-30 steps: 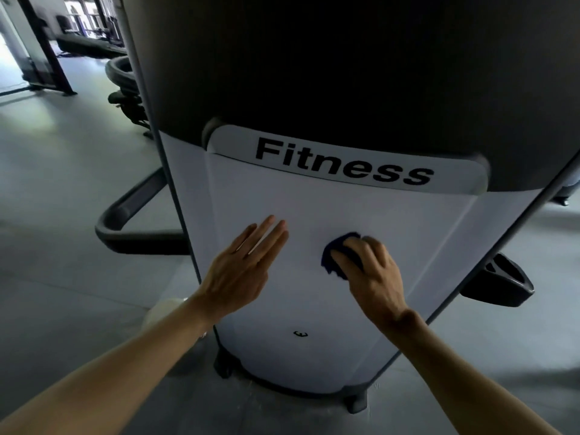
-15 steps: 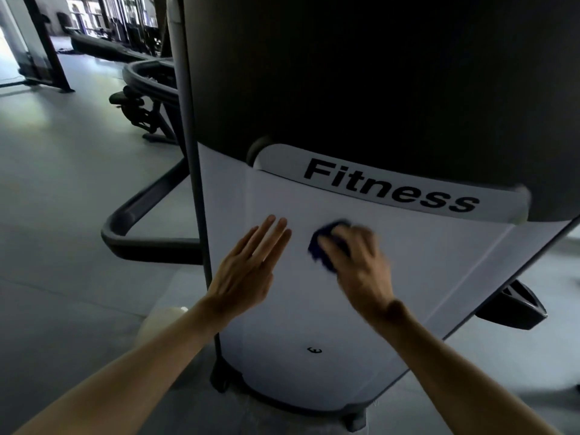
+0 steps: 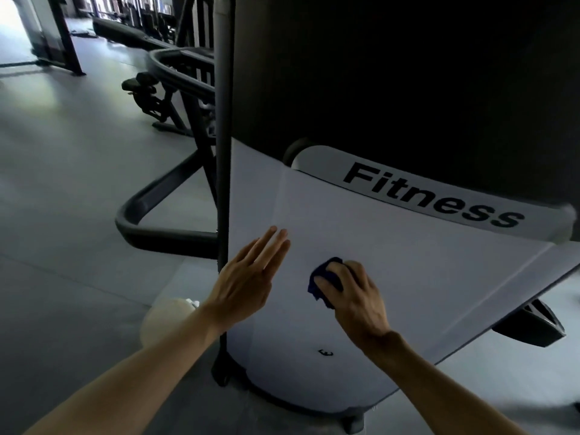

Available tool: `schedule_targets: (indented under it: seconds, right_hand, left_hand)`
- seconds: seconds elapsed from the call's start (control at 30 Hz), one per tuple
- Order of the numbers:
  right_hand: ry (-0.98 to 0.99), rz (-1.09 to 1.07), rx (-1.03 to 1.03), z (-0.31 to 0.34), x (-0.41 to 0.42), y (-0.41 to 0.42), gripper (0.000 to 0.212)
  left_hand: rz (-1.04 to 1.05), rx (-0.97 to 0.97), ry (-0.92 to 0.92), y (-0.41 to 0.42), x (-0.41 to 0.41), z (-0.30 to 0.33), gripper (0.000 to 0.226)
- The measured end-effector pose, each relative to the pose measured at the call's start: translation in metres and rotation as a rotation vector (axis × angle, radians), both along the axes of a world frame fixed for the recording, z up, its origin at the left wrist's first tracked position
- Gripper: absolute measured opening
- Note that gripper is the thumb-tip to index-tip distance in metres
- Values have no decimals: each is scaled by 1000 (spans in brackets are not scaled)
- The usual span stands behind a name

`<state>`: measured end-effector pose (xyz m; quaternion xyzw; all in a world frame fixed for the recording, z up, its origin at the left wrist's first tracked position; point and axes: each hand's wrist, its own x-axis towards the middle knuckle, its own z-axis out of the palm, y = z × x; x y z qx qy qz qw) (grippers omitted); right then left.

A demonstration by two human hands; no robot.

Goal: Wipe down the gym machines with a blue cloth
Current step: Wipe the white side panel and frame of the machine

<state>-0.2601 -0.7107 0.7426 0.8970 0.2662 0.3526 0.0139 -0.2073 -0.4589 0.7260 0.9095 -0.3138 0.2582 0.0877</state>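
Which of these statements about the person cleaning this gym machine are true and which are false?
1. The right hand holds a blue cloth against the white panel. True.
2. The left hand grips a spray bottle. False: its fingers are straight and it holds nothing.
3. The black word above the hands reads "Fitness". True.
4. The cloth is pressed on the black upper cover. False: it is on the white panel, below the lettering.
5. Both hands share the cloth. False: only the right hand holds it.

Bare white panel [image 3: 423, 277] lies open rightward; dark upright post [image 3: 223, 183] blocks the left.
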Motion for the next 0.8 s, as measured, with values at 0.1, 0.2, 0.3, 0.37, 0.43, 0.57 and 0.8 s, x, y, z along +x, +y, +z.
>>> schedule_targets:
  seconds: [0.1, 0.2, 0.3, 0.37, 0.43, 0.57, 0.8]
  right_hand:
    - [13, 15, -3, 10, 0, 13, 36]
    - [17, 49, -12, 11, 6, 29, 33]
    - [12, 62, 4, 12, 18, 46, 28]
    - [10, 47, 15, 16, 24, 55, 29]
    - [8, 28, 11, 18, 27, 58, 30]
    - [12, 46, -6, 16, 33, 61, 31]
    - [67, 130, -28, 1, 42, 58, 39]
  left_hand:
    - [43, -27, 24, 16, -1, -9, 87]
    - [58, -37, 62, 28, -4, -17, 88]
    - [66, -40, 95, 41, -8, -23, 89]
    - [77, -17, 106, 54, -8, -26, 88]
    - [107, 40, 120, 69, -7, -31, 88]
    - [112, 96, 172, 87, -4, -44, 87]
    - [159, 105, 223, 56, -21, -59, 91]
